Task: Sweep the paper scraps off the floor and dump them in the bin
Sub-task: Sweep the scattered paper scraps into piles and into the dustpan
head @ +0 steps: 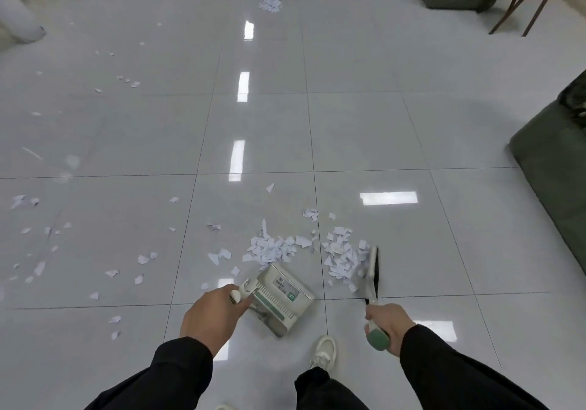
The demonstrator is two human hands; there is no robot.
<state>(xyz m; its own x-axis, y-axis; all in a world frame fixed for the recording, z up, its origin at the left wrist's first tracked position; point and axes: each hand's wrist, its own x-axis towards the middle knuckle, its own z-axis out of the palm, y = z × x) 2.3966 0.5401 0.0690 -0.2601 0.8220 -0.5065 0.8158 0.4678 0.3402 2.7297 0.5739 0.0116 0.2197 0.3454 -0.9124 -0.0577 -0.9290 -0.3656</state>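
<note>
A: What did each grip hold?
B: The left hand (211, 317) was curled round the white handle of the dustpan (280, 297); the right hand (389, 324) clasped the green-tipped broom (373, 278).
A: And the edges, the room?
B: Scattered scraps (38, 244) lay at the far left, open glossy tiled floor (364, 130) ahead, a green sofa (558, 168) along the right edge.
A: Where was the paper?
B: One heap of paper scraps (272, 248) lay just beyond the dustpan's mouth, which faced up-left; another lay against the broom head, whose long axis ran away from the person.
</note>
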